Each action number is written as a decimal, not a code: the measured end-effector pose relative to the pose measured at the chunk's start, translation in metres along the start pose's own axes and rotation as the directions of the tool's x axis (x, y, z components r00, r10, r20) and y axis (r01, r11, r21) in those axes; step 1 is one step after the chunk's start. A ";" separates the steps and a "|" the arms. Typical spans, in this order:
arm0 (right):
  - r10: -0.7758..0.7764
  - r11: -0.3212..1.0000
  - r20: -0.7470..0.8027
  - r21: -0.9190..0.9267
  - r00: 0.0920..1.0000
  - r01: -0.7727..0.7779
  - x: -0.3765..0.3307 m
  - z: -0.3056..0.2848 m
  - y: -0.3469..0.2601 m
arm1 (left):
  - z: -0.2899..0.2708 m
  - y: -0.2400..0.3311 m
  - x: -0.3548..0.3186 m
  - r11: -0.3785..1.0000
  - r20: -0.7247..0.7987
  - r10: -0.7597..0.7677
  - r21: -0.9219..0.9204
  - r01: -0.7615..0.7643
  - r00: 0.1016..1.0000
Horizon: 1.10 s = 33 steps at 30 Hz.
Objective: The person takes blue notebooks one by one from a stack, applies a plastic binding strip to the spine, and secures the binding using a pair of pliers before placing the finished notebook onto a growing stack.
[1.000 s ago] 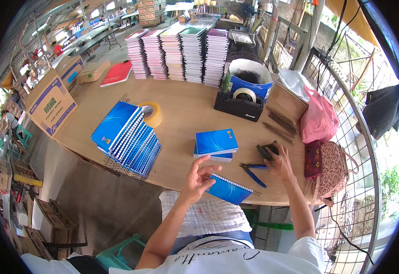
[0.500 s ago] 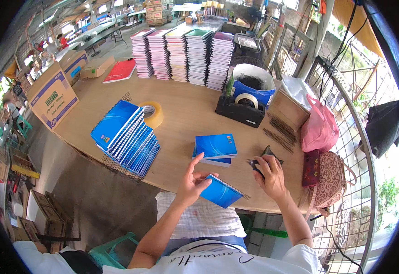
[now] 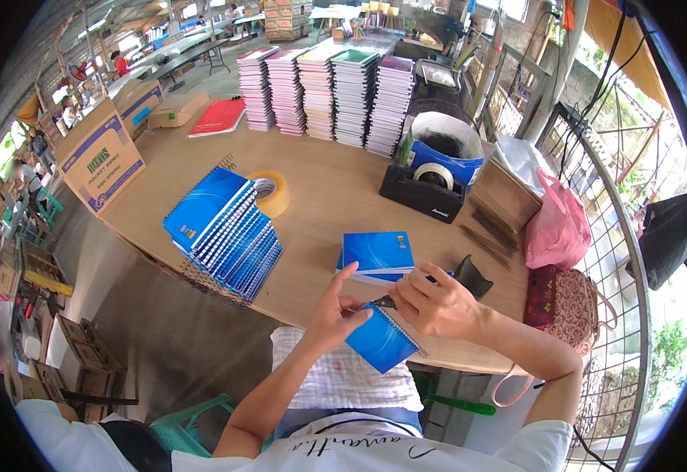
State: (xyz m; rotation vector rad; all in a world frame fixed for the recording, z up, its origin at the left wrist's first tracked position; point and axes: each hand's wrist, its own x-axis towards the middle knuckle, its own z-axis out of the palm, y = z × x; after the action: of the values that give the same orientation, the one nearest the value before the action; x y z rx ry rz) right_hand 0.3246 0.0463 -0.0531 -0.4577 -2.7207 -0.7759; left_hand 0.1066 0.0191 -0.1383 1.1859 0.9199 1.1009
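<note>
My left hand (image 3: 334, 311) holds a blue spiral-bound notebook (image 3: 383, 344) by its left edge, just over the near edge of the wooden table (image 3: 335, 200). In my right hand (image 3: 438, 303) is a pair of blue-handled pliers (image 3: 389, 300), whose dark tip touches the top corner of the notebook's wire spine. Just beyond both hands lies a short stack of blue notebooks (image 3: 376, 256). Further left is a long fanned row of blue spiral notebooks (image 3: 221, 232).
A yellow tape roll (image 3: 271, 193), a black tape dispenser (image 3: 422, 193) and a blue-and-white tub (image 3: 445, 145) stand mid-table. Tall notebook stacks (image 3: 327, 94) line the back. A cardboard box (image 3: 99, 157) is left; pink bag (image 3: 556, 224), patterned bag (image 3: 559, 299) and wire fence right.
My right hand took the pliers from the table at the right and brought them to the notebook. My left hand lifted the notebook and tilted it toward me.
</note>
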 end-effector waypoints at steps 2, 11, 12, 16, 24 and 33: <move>0.131 0.972 0.105 0.180 0.986 -0.149 -0.002 0.000 -0.004 | -0.002 -0.001 -0.002 0.997 -0.038 0.054 0.054 -0.052 0.998; 0.648 0.498 0.102 0.694 0.755 -0.520 -0.015 -0.020 -0.005 | -0.023 0.033 -0.019 0.904 -0.170 0.377 0.282 -0.322 0.910; 0.715 0.450 0.098 0.693 0.692 -0.563 -0.020 -0.030 -0.001 | -0.037 0.076 -0.027 0.859 -0.256 0.442 0.399 -0.322 0.860; 0.792 0.320 0.239 0.622 0.562 -0.715 -0.050 -0.024 0.000 | -0.103 0.179 -0.031 0.749 -0.535 0.656 0.554 -0.365 0.533; 0.619 0.613 0.305 0.389 0.724 -0.688 -0.091 0.056 -0.046 | -0.161 0.257 0.070 0.262 0.265 0.367 0.890 -0.373 0.892; 0.671 0.626 0.203 0.362 0.714 -0.691 -0.100 0.076 -0.058 | -0.180 0.185 0.102 0.127 0.624 0.243 0.738 -0.662 0.742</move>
State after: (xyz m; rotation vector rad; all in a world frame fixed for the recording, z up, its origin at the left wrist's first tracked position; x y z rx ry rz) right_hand 0.3815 0.0186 -0.1761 -1.3032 -2.3247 0.0338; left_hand -0.0713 0.1659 0.0159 2.8106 0.9058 0.6301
